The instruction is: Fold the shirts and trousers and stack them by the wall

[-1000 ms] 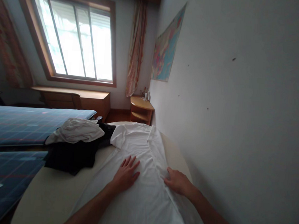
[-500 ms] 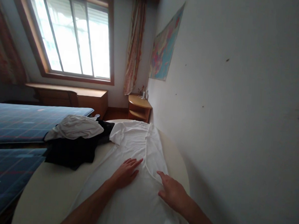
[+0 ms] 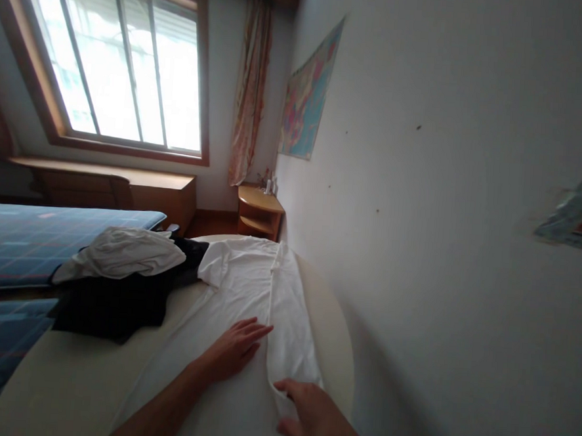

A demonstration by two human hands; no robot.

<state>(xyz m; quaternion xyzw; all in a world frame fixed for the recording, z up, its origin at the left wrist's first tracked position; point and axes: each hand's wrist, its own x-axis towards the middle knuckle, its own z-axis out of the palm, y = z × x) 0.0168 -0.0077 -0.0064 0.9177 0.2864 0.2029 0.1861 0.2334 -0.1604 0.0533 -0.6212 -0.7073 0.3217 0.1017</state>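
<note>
- At the lower centre, a white garment (image 3: 248,274) is lying over a round table (image 3: 39,374), its near end running out of the frame.
- Toward the bottom, right of centre, the right hand (image 3: 316,413) is covering part of the garment's folded edge; its forefinger and thumb are standing apart, the other fingers are hiding behind them, and whether they are pinching cloth I cannot tell.
- Nearer the centre, the left hand (image 3: 236,346) is resting on the garment, fingers lying straight and close together, the forefinger's tip pointing at the fold line.
- Around the upper part, thin, soft-looking fabric is wrinkling beside that long fold.
- At centre left, a black cloth (image 3: 113,306) is losing its detail in darkness beneath a crumpled, greyish-white cloth (image 3: 126,254).
- At the right edge, a glossy sheet (image 3: 580,213) is being cut off, its print blurring.
</note>
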